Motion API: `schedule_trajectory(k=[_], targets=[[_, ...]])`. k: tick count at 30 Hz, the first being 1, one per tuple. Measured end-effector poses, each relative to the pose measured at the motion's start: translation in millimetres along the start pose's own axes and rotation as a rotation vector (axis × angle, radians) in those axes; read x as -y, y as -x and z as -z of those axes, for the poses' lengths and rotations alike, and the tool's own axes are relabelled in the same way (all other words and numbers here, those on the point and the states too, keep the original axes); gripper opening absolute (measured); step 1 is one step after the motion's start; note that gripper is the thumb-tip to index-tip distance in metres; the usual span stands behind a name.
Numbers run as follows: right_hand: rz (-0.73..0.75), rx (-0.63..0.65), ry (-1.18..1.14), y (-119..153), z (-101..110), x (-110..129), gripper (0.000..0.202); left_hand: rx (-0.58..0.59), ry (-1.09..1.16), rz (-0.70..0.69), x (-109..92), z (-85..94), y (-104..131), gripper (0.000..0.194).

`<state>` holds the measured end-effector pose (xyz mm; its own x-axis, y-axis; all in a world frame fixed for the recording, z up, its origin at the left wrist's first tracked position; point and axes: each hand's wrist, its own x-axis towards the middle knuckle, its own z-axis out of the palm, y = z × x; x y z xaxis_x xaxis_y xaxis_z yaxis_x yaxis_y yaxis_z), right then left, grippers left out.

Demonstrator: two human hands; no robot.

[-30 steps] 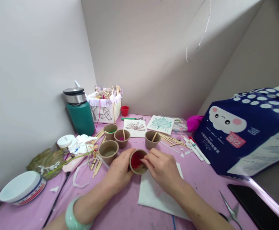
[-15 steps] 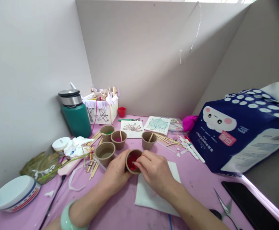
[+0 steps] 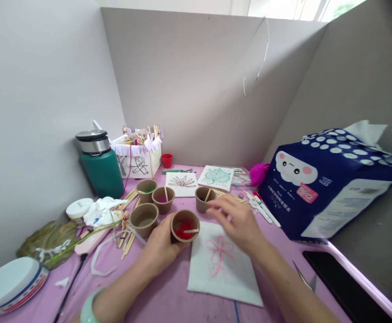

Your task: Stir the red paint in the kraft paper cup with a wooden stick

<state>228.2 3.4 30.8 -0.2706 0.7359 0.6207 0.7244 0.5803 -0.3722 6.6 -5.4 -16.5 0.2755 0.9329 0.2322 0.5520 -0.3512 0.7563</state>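
My left hand (image 3: 162,246) is wrapped around a brown cup (image 3: 174,233) tilted toward me, with red paint (image 3: 184,228) inside. A short wooden stick (image 3: 191,231) leans in that paint. My right hand (image 3: 238,220) is in the air with its fingers apart and nothing visible in them. Its fingertips are close to another brown cup (image 3: 202,204), which has a stick and dark contents. Below lies a white square (image 3: 226,282) bearing a pink flower drawing (image 3: 220,251).
More brown cups (image 3: 144,220) stand to the left among loose wooden sticks. Behind are two drawn squares (image 3: 216,176). A teal bottle (image 3: 102,172), a decorated box (image 3: 138,163) and a white bowl (image 3: 12,282) line the left. A blue tissue pack (image 3: 283,202), scissors (image 3: 302,274) and a phone (image 3: 344,287) sit right.
My right hand has let go of the stick in the red paint and moved up and right, uncovering the flower drawing. My left hand still holds the cup. The view has shifted slightly.
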Motion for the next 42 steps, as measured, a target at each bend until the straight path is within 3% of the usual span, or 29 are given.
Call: schedule_trajectory(k=[2, 4, 6, 10, 14, 19, 31, 37, 42], targets=[[-0.232, -0.047, 0.230, -7.9, 18.3, -28.6, 0.027, 0.004, -0.017, 0.042, 1.1, 0.0, -0.3, 0.050], [-0.538, 0.140, 0.568, -16.0, 30.8, -58.9, 0.027, 0.017, -0.017, 0.072, 1.9, -0.6, -1.2, 0.055], [-0.622, 0.253, 0.639, -22.6, 33.7, -84.7, 0.024, 0.023, -0.007, 0.086, 2.0, -1.5, -2.5, 0.057], [-0.628, 0.401, 0.708, -29.6, 16.3, -113.8, 0.021, 0.018, 0.008, 0.078, 0.6, -2.0, -3.3, 0.055], [-0.631, 0.522, 0.740, -31.9, -3.7, -124.3, 0.026, 0.006, 0.019, 0.040, 0.4, -1.3, -1.9, 0.055], [-0.623, 0.601, 0.722, -33.1, -10.1, -132.0, 0.026, 0.000, 0.018, 0.036, 1.7, -1.6, -2.6, 0.055], [-0.590, 0.711, 0.589, -36.2, -0.6, -143.9, 0.025, 0.013, 0.016, 0.046, 3.6, -3.6, -2.9, 0.055], [-0.568, 0.628, 0.554, -33.4, 20.2, -143.4, 0.017, 0.013, 0.006, 0.037, 2.3, -2.8, -3.3, 0.055], [-0.551, 0.572, 0.539, -37.3, 35.3, -140.3, 0.025, 0.011, -0.020, 0.063, 3.2, -3.2, -3.3, 0.057]])
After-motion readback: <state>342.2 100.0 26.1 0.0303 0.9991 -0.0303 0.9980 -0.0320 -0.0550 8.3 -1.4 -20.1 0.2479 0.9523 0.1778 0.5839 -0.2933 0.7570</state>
